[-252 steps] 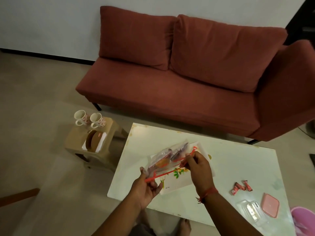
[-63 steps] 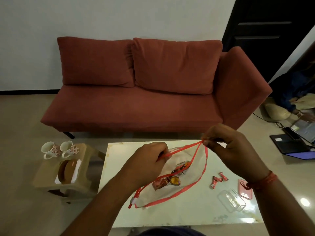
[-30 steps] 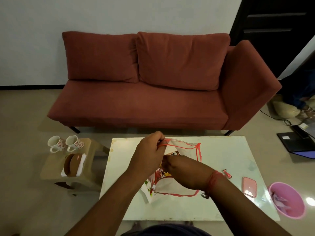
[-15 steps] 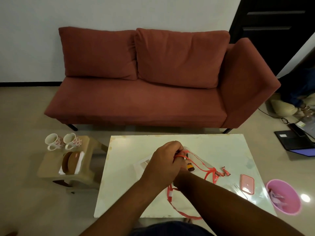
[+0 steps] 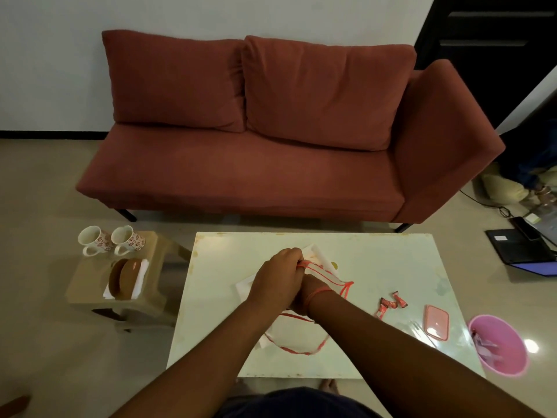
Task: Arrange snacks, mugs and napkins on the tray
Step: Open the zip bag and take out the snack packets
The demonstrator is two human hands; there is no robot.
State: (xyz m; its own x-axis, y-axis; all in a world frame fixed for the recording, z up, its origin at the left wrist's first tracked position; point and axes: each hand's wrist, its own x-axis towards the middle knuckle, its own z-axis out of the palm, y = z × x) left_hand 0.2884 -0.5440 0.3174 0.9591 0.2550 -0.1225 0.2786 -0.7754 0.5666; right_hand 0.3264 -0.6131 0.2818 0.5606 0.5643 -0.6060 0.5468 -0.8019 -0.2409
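Note:
A clear pouch with red trim lies on the white table, over a white tray with a flower print. My left hand grips the pouch's red rim and holds it up. My right hand reaches into the pouch mouth; only the wrist with its red thread shows, and the fingers are hidden behind my left hand. Two floral mugs stand on a low stool to the left. White napkins lie there under a brown plate.
Three red wrapped candies lie right of the pouch, with a pink lid and a clear box beyond. A pink bin stands at the table's right corner. A red sofa is behind; a laptop lies on the floor.
Both hands first pulled the pouch mouth apart. My right hand then went into the pouch and has sunk deeper, while my left hand keeps hold of the rim.

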